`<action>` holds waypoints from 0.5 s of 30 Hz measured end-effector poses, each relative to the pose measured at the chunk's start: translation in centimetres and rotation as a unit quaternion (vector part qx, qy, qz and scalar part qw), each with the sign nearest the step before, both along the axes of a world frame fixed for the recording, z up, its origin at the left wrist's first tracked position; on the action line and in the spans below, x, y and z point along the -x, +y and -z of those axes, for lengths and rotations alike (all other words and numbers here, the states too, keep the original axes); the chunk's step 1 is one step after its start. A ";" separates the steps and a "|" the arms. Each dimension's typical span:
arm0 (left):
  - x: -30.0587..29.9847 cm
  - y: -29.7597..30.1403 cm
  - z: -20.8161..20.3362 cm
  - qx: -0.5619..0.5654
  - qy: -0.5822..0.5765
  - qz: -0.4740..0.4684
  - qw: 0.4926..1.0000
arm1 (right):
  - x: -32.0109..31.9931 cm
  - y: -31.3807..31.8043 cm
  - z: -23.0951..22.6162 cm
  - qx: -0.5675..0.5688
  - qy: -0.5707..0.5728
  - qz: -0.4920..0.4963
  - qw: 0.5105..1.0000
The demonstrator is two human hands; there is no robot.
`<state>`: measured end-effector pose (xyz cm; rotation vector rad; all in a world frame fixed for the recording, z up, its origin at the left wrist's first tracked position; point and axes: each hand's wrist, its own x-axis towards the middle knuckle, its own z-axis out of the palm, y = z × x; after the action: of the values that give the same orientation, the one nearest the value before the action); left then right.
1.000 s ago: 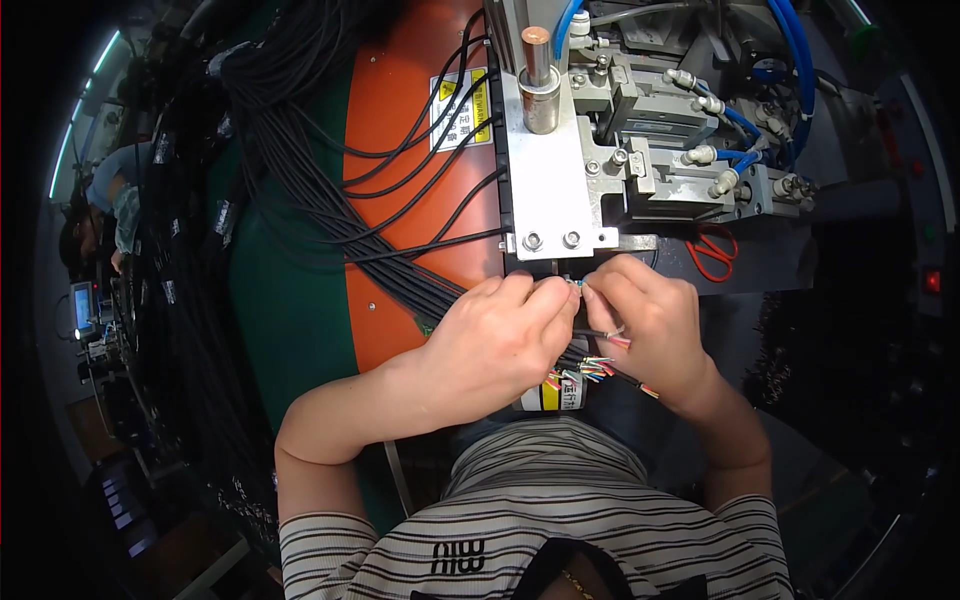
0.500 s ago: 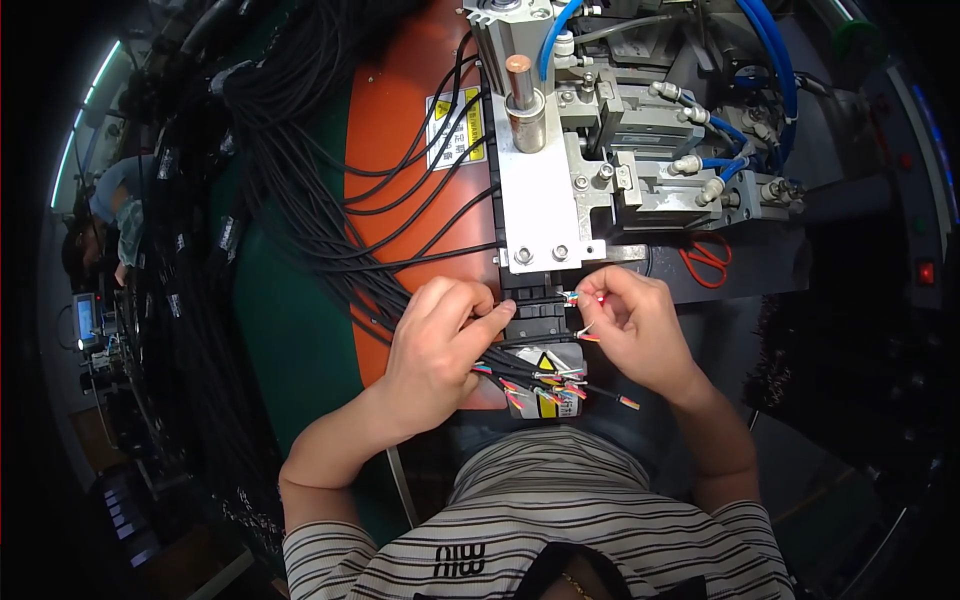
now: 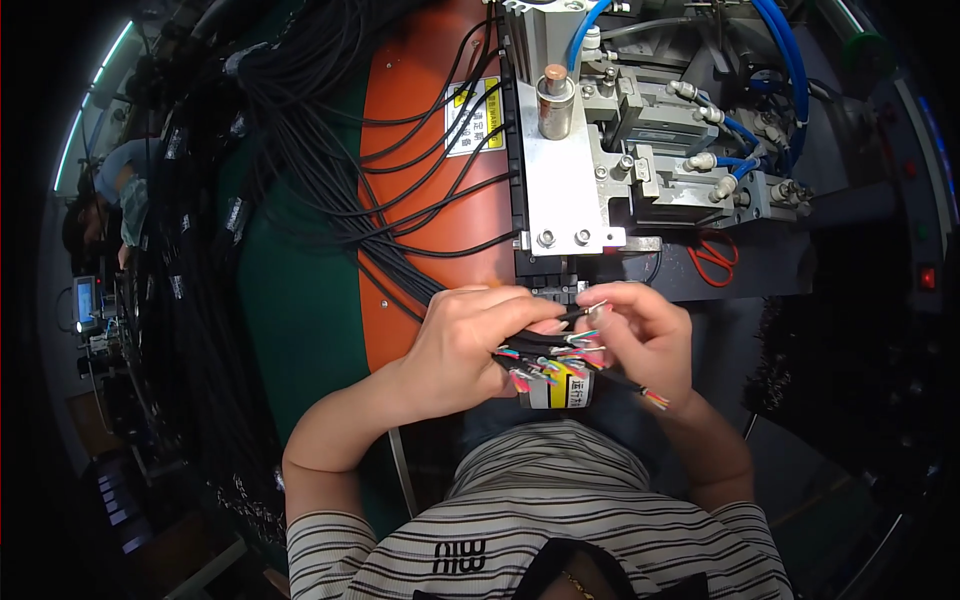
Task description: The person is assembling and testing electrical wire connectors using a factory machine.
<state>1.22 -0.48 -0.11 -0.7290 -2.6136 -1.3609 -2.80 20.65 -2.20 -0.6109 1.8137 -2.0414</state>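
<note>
My left hand (image 3: 470,335) is closed around black cables, whose stripped ends stick out past its fingers. Short red, white, blue and yellow wires fan out from these cable ends (image 3: 545,365). Thumb and forefinger of my right hand (image 3: 645,335) are at the tip of one cable (image 3: 597,307), pinching its pale wires. One longer cable end (image 3: 652,398) with red and yellow wires juts out below my right hand. Just beyond my fingers sits the black slotted fixture (image 3: 545,285) of the machine, partly hidden by my hands.
Ahead stands a pneumatic machine with a silver plate (image 3: 560,190) and blue air hoses (image 3: 797,70). Black cables (image 3: 320,190) run across an orange panel (image 3: 425,215) on the left. Red-handled scissors (image 3: 713,260) lie at right. Another person (image 3: 120,190) is far left.
Both hands have come together and slightly nearer to me, off the black fixture. The cable that lay along the fixture is now between my fingers. The whole view has shifted a little.
</note>
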 end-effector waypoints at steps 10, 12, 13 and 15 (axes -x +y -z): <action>0.0 1.3 0.6 0.171 0.270 -0.044 0.947 | 1.9 0.6 -0.3 0.183 -0.426 -0.121 0.878; 0.1 1.2 0.7 0.158 0.274 -0.052 0.947 | 1.9 0.5 -0.3 0.197 -0.418 -0.113 0.880; 0.1 1.3 0.7 0.158 0.274 -0.051 0.947 | 2.1 0.7 -0.2 0.197 -0.436 -0.120 0.870; 0.0 1.6 0.8 0.173 0.275 -0.040 0.945 | 2.3 0.9 0.1 0.196 -0.473 -0.133 0.848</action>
<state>1.24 1.07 -0.93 -0.8786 -2.3942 -0.5570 -5.09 21.53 -2.30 0.0948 0.7049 -1.9676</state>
